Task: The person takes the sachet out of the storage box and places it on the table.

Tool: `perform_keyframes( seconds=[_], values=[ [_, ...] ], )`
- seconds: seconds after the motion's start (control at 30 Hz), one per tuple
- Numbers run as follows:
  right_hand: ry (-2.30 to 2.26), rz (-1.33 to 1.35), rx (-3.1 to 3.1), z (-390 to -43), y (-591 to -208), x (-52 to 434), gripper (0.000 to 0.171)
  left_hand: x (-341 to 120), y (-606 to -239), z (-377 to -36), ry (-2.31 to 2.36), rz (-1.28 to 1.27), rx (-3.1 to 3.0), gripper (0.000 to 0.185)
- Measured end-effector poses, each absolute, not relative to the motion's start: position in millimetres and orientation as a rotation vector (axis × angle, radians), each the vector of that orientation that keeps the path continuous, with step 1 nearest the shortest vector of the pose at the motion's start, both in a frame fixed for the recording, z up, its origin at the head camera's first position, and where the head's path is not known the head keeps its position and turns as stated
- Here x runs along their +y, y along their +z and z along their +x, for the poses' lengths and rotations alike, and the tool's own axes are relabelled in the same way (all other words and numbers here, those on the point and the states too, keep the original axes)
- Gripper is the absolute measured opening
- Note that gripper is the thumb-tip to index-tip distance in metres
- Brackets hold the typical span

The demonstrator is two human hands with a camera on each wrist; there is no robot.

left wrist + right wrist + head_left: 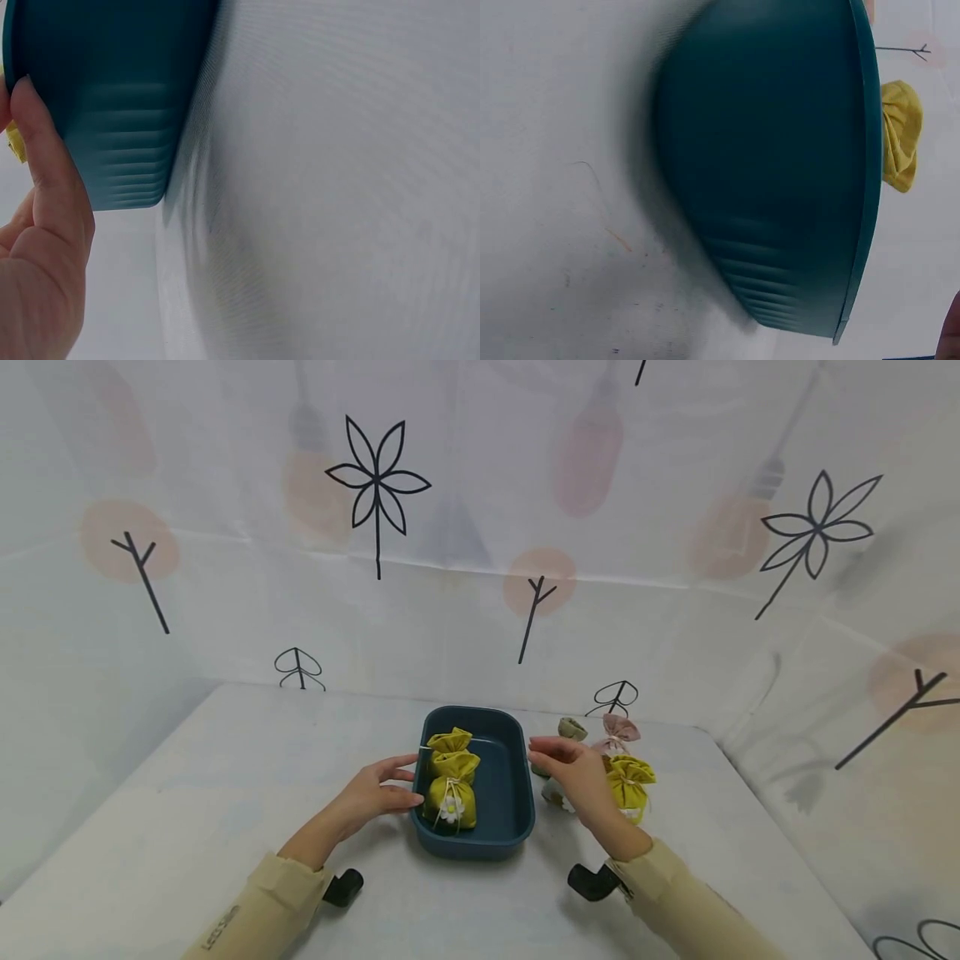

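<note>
A dark teal plastic bin [472, 850] stands on the table. Two yellow drawstring pouches lie along its left side: the front pouch [459, 797] bears a white flower, and the rear pouch [450, 741] is partly covered by it. My left hand [375, 789] pinches the bin's left rim; its fingers are also seen on the teal wall [127, 135] in the left wrist view. Just past the right rim, my right hand [577, 775] hovers with fingers loosely bent and nothing visible in them. Only a sliver of this hand [950, 334] shows in the right wrist view.
Around and behind the right hand are a yellow pouch [632, 781], a pink pouch [619, 728], an olive pouch [572, 728] and a partly hidden grey pouch [553, 793]. A white patterned cloth [450, 618] hangs behind the white table [262, 760].
</note>
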State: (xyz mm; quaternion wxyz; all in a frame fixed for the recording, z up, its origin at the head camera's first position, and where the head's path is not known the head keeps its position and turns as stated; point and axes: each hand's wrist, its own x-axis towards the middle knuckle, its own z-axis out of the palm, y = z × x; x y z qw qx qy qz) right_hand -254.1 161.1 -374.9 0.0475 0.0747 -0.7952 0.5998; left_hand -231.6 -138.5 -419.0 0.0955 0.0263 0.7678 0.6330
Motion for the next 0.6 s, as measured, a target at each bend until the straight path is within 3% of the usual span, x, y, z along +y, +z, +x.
perform_keyframes(
  seconds=[0.33,0.6],
  values=[
    [1.768,0.260,-2.525,-265,-368,154,0.038,-139,-421,-234,1.882,0.064,2.269,0.068],
    [1.796,0.312,-2.510,-276,-365,146,0.030,-139,-421,-234,1.882,0.069,2.269,0.069]
  ],
)
